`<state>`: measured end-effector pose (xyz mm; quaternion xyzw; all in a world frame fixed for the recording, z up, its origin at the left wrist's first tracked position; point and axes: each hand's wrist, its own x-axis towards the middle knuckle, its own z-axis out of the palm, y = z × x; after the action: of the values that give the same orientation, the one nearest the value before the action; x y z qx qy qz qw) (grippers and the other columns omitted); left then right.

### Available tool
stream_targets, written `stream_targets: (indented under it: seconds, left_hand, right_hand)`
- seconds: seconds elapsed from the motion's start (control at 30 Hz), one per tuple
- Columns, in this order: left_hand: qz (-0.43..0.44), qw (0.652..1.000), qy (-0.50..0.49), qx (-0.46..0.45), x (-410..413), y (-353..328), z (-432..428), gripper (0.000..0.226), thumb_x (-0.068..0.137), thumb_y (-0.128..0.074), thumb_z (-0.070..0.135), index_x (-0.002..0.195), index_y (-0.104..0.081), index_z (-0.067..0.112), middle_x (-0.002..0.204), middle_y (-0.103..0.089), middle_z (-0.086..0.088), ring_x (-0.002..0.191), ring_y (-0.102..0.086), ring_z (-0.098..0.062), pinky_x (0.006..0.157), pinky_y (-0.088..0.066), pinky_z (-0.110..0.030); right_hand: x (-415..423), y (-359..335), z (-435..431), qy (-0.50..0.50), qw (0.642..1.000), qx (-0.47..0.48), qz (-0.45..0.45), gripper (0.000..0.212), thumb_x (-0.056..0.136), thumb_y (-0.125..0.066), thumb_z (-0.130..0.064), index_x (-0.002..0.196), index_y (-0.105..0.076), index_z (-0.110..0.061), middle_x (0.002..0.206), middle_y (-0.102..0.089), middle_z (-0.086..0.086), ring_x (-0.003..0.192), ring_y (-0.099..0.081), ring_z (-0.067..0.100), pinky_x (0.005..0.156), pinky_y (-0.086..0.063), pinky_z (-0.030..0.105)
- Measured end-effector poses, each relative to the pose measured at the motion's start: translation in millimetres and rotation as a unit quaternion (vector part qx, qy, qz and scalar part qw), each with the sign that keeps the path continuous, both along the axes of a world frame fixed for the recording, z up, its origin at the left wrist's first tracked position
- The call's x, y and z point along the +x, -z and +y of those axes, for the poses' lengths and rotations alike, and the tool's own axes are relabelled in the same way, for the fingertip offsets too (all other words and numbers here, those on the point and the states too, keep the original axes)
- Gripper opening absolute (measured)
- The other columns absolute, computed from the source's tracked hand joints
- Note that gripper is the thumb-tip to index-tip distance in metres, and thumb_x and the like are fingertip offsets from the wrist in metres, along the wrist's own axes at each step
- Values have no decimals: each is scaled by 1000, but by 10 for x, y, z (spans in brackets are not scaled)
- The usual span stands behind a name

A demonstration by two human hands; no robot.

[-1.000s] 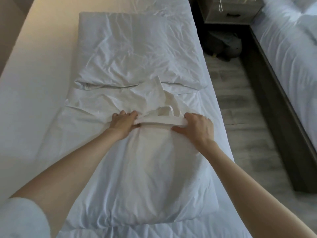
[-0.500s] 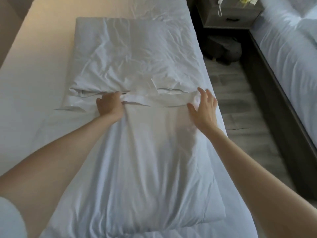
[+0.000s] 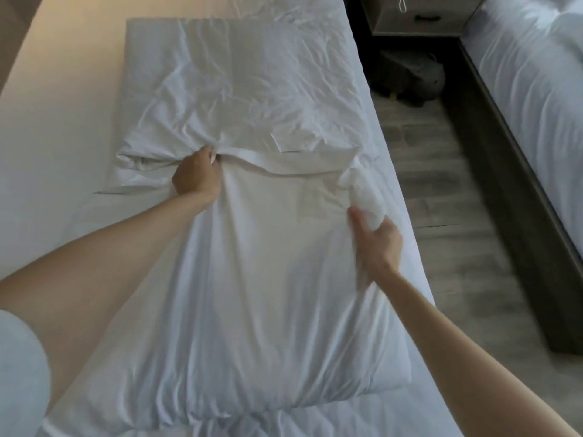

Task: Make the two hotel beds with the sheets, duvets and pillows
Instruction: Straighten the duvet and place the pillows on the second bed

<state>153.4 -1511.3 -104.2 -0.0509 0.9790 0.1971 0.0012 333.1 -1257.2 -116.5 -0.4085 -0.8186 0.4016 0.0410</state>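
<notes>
Head view shows me the near pillow [image 3: 252, 294] lying lengthwise on the bed [image 3: 47, 152], its far end touching a second pillow [image 3: 236, 83]. Both hands are on its far end: my left hand [image 3: 197, 179] is clenched on the case's open edge, and my right hand [image 3: 377, 244] grasps a bunched wad of case at the right corner.

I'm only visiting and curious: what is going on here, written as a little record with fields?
activity: dressing a pillow
near pillow: lies lengthwise on the bed, open end of its case away from the person
left hand: fingers curled into the case's flap
right hand: grips bunched case fabric at the pillow's far right corner
far pillow: flat, wrinkled, just beyond
second bed: right, white bedding
nightstand: between the beds
dark object: on the floor, too dim to identify
</notes>
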Motion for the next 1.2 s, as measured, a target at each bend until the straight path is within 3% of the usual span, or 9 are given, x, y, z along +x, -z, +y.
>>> stream_targets:
  seconds: [0.2,0.33,0.43,0.53,0.67,0.77,0.87,1.07,1.2]
  left_hand:
    - [23,999,25,6,-355,-76,139,24,98,-44,24,77,-50,14,101,-64,-19,98,-57,-38,74,-37,-39]
    - [28,992,66,-101,-508,332,166,25,97,-51,35,91,-65,15,103,-65,-15,104,-56,-34,91,-29,-40]
    - [30,994,43,-93,-494,676,161,23,93,-50,15,110,-65,20,120,-54,-11,118,-45,-30,102,-22,-40]
    - [56,998,34,-24,-248,776,240,40,85,-48,5,120,-58,20,132,-47,-6,128,-39,-24,109,-18,-40]
    - [163,970,170,67,260,584,606,47,77,-39,11,119,-61,16,135,-52,-8,127,-45,-26,105,-31,-50]
    - [99,948,303,-2,746,650,901,46,89,-43,24,133,-55,24,149,-41,-8,140,-32,-30,111,-18,-60]
    - [57,945,307,-94,916,795,958,52,97,-28,40,148,-35,31,160,-20,-5,148,-13,-29,112,2,-64]
    - [-14,974,190,-122,609,859,702,48,99,-25,50,145,-35,41,162,-10,6,149,-3,-27,106,11,-70]
    - [-97,974,167,-122,640,1088,507,51,98,-18,55,148,-22,45,162,3,12,149,5,-23,108,9,-71]
  right_hand:
    - [-269,-65,220,65,995,73,-25,55,72,-60,-73,76,-56,-18,77,-61,1,82,-58,28,75,-51,38]
    - [-191,446,266,38,992,83,-91,45,85,-59,-55,73,-54,-13,72,-56,2,80,-57,31,65,-39,33]
    - [-208,752,257,17,990,82,-115,38,87,-59,-50,94,-54,-13,104,-59,10,100,-56,33,73,-38,35]
    - [-261,755,329,20,995,-25,-98,60,84,-64,-51,123,-37,-14,125,-54,10,112,-53,32,84,-40,37]
    - [-409,593,423,-35,994,-84,-62,75,85,-62,-56,143,-29,-22,134,-53,9,119,-53,32,93,-43,35]
    - [-603,443,401,-76,994,-70,-47,45,93,-55,-47,121,-45,-13,105,-59,4,105,-56,32,82,-42,34]
    - [-760,221,449,-97,995,7,25,28,94,-55,-39,94,-47,-12,74,-51,-5,80,-53,25,71,-41,36]
    - [-925,492,650,38,999,16,-4,20,80,-59,-40,89,-53,-23,79,-64,-1,79,-63,26,74,-53,38]
    - [-827,858,541,-12,992,81,-96,14,91,-46,-25,103,-49,-18,100,-61,5,98,-58,31,71,-39,35]
